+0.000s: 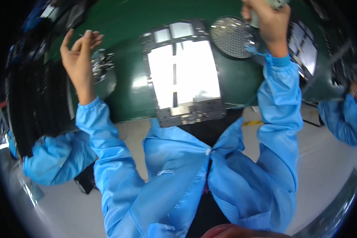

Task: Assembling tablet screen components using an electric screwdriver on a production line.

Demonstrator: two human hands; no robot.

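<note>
My left hand hovers over the left part of the green bench, thumb against curled fingers and one finger raised. A thin sliver shows by the thumb tip, too small to name. Below that hand lies a dish of small shiny metal parts. My right hand is wrapped round a pale grey-green handheld tool, partly cut off by the upper edge. In front of me lies an opened device chassis with bright silver battery-like panels and a black frame. Neither hand touches it.
A round dish of small shiny pieces stands right of the chassis. Another panelled chassis lies farther right. A blue band with a cord is at my right wrist. Dark ribbed racks stand left. Blue-sleeved people sit on both sides.
</note>
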